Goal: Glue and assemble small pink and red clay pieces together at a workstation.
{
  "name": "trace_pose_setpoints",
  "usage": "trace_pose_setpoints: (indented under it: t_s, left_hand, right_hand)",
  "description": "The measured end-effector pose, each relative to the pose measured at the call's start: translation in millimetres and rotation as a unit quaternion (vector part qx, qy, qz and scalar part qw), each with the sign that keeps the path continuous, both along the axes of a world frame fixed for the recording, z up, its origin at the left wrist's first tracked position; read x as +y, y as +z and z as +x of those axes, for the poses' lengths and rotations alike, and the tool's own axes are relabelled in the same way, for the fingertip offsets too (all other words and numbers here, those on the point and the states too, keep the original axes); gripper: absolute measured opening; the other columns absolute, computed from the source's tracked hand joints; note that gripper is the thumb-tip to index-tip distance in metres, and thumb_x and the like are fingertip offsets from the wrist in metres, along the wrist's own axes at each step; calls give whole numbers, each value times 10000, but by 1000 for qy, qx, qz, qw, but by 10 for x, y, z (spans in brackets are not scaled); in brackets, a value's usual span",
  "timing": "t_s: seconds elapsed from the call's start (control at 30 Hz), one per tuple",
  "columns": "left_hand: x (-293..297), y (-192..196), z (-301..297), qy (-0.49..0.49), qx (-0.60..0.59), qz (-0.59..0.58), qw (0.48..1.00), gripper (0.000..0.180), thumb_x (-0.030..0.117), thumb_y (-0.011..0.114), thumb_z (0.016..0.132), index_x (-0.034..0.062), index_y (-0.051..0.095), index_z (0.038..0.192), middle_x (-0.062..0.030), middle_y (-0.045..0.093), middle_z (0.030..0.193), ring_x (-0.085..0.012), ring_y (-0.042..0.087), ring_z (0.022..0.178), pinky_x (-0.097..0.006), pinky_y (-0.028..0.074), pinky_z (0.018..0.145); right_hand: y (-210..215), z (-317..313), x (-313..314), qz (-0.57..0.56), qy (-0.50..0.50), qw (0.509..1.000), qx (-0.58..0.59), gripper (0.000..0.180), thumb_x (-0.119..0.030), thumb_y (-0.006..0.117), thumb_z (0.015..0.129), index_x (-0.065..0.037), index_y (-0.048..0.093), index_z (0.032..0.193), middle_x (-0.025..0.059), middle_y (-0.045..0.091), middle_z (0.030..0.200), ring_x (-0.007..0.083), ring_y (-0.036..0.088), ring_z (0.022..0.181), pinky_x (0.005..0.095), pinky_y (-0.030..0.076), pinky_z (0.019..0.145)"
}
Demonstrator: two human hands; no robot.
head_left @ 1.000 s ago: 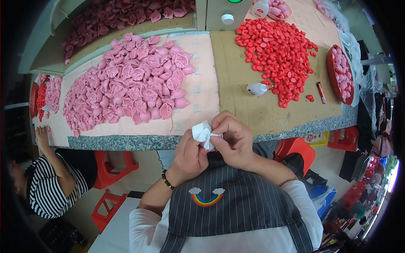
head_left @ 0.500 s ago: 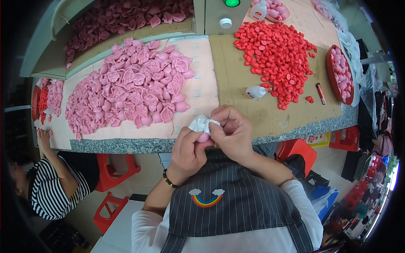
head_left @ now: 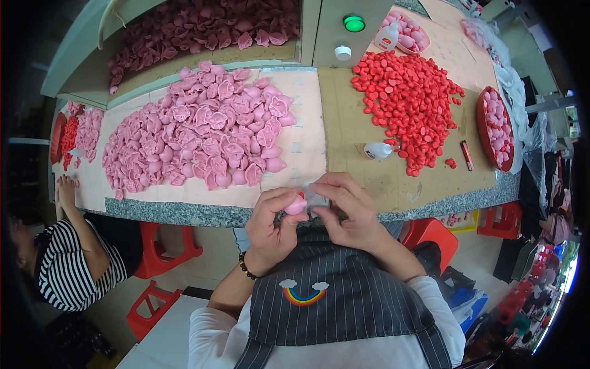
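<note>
My left hand (head_left: 268, 222) pinches a small rounded pink piece (head_left: 296, 206) at the table's front edge; a bit of red shows on its upper side. Close beside it, my right hand (head_left: 351, 211) has its fingers closed on a white cloth or tissue (head_left: 316, 197), which is blurred. Beyond my left hand spreads a large heap of hollow pink rubbery pieces (head_left: 203, 132). Farther right lies a pile of small red round pieces (head_left: 410, 101). A small squeeze bottle (head_left: 377, 150) rests on its side, its tip against the red pile.
A red basket (head_left: 508, 165) of pink pieces stands at the right, near a red pen-like tool (head_left: 467, 155). A white bottle (head_left: 386, 37) is behind the red pile. A grey cabinet (head_left: 335, 27) rises at the back. Another person (head_left: 80, 258) sits left, near red stools (head_left: 161, 249).
My right hand has drawn the white cloth slightly right, off the pink piece, and a red bit now shows on it. The whole view has shifted slightly.
</note>
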State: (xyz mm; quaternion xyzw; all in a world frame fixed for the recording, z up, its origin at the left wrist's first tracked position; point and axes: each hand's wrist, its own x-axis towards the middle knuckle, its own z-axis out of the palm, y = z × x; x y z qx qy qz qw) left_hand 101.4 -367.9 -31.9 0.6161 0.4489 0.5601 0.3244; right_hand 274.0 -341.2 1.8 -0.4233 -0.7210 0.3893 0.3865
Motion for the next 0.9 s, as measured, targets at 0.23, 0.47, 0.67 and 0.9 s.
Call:
trace_pose_setpoints:
  t_s: [0.23,0.47,0.67,0.9]
  left_hand:
    - [-42,124,11,-107,-239,-209,942,326,-78,618,837,-59,559,1158,-133,560,1158,-175,595,988,-267,509,845]
    - [-34,127,-48,-166,-298,-209,916,372,-90,613,837,-64,540,1200,-153,554,1225,-205,581,1097,-309,488,946]
    - [-77,80,-47,-146,-308,-261,903,333,-101,647,813,-84,524,1122,-156,624,1104,-192,616,1043,-284,527,880]
    - [-88,111,-11,-176,-334,-290,880,319,-105,655,806,-66,530,1097,-145,631,1069,-158,617,1010,-269,536,845]
  right_hand:
    - [-48,-73,58,187,11,981,-55,501,-85,798,616,0,609,1072,123,584,996,281,557,835,353,444,724]
    - [-144,-87,28,149,9,988,31,484,-27,776,626,16,620,1082,148,575,980,271,564,883,342,459,743]
    - [-98,-125,-25,150,6,989,0,522,39,719,541,11,619,1053,143,568,992,296,563,853,373,468,719]
    - [-159,-122,-26,200,9,980,5,485,49,701,528,67,608,1003,168,568,936,314,565,772,373,481,647]
